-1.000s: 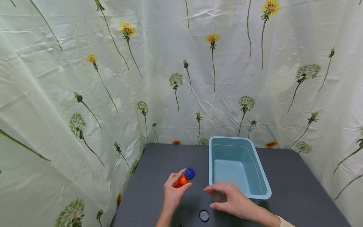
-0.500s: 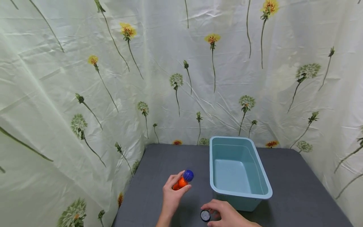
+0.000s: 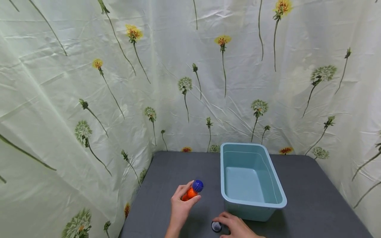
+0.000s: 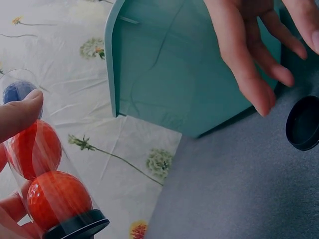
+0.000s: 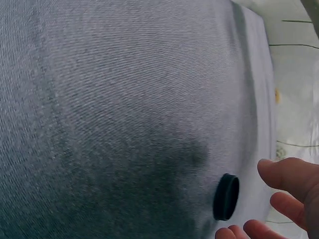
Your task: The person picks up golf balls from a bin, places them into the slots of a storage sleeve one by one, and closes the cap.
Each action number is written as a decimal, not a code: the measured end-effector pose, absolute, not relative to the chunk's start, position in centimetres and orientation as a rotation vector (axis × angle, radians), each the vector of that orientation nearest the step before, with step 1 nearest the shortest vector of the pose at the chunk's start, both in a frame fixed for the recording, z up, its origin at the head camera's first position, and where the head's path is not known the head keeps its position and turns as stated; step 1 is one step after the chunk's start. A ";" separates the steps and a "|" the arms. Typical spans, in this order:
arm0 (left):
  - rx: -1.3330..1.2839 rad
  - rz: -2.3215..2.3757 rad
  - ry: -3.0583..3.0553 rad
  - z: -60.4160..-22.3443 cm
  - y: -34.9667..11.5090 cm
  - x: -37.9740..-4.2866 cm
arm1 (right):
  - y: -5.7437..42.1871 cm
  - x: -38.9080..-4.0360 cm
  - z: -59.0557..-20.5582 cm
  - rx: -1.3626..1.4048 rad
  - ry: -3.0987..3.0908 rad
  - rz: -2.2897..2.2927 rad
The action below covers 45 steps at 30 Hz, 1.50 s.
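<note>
My left hand [image 3: 180, 205] grips a clear tube of dimpled balls [image 4: 46, 167], thumb on one side and fingers on the other. One ball is blue, at the far end, and two are orange-red; a black cap [image 4: 77, 226] closes the near end. The tube tilts above the table. A separate round black lid [image 3: 216, 226] lies on the table. My right hand [image 3: 235, 227] reaches over beside it, fingers loosely bent. In the right wrist view a gap shows between the fingers and that lid [image 5: 226, 197], with nothing held.
A light blue plastic bin [image 3: 248, 204] stands on the dark grey table [image 3: 175, 165], just beyond my right hand. Behind the table hangs a white curtain [image 3: 184, 66] printed with dandelions.
My right hand has come down and towards me from the bin's front rim to the black lid on the table. The left hand keeps the tube almost in place, dipping slightly.
</note>
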<state>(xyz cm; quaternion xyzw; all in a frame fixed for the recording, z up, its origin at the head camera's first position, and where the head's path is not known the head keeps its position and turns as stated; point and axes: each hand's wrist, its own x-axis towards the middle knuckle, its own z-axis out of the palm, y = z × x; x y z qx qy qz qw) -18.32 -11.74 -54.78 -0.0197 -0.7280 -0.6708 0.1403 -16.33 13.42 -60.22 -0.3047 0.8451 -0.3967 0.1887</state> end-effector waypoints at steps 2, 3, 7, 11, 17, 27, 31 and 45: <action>-0.066 -1.933 -2.108 -54.8 -11.7 -18.3 | 13.4 -16.5 -60.7 -0.852 2.382 -1.100; -0.071 -1.930 -2.110 -54.9 -11.7 -18.3 | 13.4 -16.5 -61.0 -0.849 2.381 -1.096; -0.077 -1.935 -2.114 -54.9 -11.7 -18.1 | 13.3 -16.6 -61.9 -0.855 2.390 -1.083; -0.090 -1.955 -2.091 -54.9 -11.6 -18.1 | 13.1 -16.7 -62.3 -0.888 2.452 -1.056; -0.035 -1.938 -2.121 -54.9 -11.4 -18.2 | 12.6 -16.9 -62.7 -0.850 2.492 -1.020; -0.026 -1.948 -2.131 -54.9 -11.3 -18.0 | 12.0 -17.3 -63.5 -0.786 2.554 -0.947; -0.089 -1.945 -2.101 -55.1 -11.4 -17.9 | 11.9 -17.3 -63.5 -0.781 2.565 -0.938; 0.012 -1.965 -2.180 -52.9 -10.9 -16.8 | 12.3 -17.1 -62.8 -0.764 2.504 -0.993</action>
